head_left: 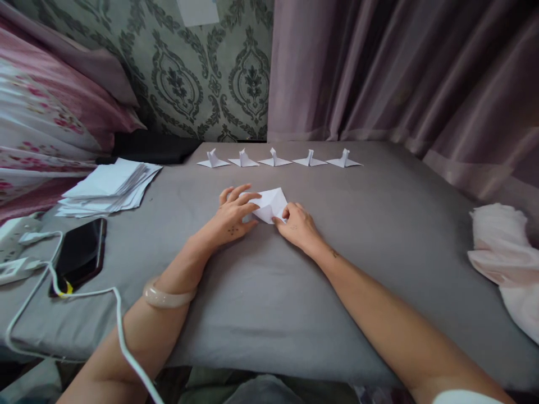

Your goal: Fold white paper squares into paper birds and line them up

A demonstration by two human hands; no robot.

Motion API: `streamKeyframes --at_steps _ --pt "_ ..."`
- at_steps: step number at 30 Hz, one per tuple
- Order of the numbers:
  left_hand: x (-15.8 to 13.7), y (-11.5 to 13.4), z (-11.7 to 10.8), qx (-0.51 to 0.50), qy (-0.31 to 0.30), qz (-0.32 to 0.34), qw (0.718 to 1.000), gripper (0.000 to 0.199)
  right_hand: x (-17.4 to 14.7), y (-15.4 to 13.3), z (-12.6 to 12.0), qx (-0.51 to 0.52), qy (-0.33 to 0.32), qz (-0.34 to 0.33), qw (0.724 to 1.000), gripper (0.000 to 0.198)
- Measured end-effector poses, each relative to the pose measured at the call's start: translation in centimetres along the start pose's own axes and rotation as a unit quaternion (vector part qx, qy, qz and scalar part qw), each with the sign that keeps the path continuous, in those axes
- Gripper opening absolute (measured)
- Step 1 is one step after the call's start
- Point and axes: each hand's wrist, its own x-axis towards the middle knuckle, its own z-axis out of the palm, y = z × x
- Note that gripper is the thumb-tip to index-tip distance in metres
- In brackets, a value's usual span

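Observation:
A folded sheet of white paper [272, 203] with visible creases lies on the grey cloth between my hands. My right hand [298, 225] pinches its lower right corner between thumb and fingers. At the paper's left side is my left hand [236, 216], its fingers spread and the fingertips touching the edge. The left thumb points toward the paper, apart from the other fingers. Beyond my hands stands a row of several white folded paper birds [274, 159], each with flat wings and an upright middle.
A stack of white paper sheets [105, 188] lies at the left. Nearer are a dark phone [82, 252], a white power strip [14, 238] and a white cable [120, 320] running by my left forearm. Pale crumpled cloth [501, 247] sits at the right edge. Curtains [311, 73] border the back.

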Motion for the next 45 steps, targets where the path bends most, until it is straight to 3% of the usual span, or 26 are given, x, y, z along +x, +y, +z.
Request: streamKeyframes --at_steps 5,12,17,20,23,27,30,34,45 --pt "0.5 -1.2 0.0 -0.098 -0.068 -0.012 0.993 0.017 0.1 0.2 0.0 0.012 -0.007 -0.005 1.000 0.021" --pt "2.8 -0.8 -1.2 -0.111 -0.120 0.032 0.986 0.025 0.1 0.4 -0.2 0.018 -0.022 -0.011 1.000 0.014" --pt "4.6 0.0 -1.1 -0.062 -0.105 0.086 0.989 0.025 0.2 0.4 -0.4 0.009 -0.032 -0.006 0.999 0.013" --pt "5.0 0.2 0.1 -0.030 -0.046 0.099 0.994 0.030 0.2 0.4 -0.7 0.012 -0.036 -0.016 0.999 0.013" --pt "4.7 0.3 1.1 -0.019 0.009 0.050 0.999 0.047 0.1 0.6 -0.9 0.016 -0.041 -0.021 0.999 0.015" --pt "3.8 0.5 1.3 -0.067 -0.058 0.054 0.995 0.021 0.2 0.6 -1.1 0.025 -0.050 -0.028 0.998 0.016" --pt "3.3 0.8 1.2 -0.141 -0.094 0.076 0.983 0.022 0.2 0.5 -1.3 0.018 -0.056 -0.023 0.998 0.015" --pt "2.5 0.7 1.3 -0.182 -0.073 0.063 0.978 0.023 0.2 0.4 -1.5 0.009 -0.061 -0.019 0.998 0.016" --pt "0.8 0.3 0.5 -0.138 -0.112 0.103 0.979 0.031 0.5 0.4 -1.9 0.000 -0.070 -0.014 0.997 0.012"
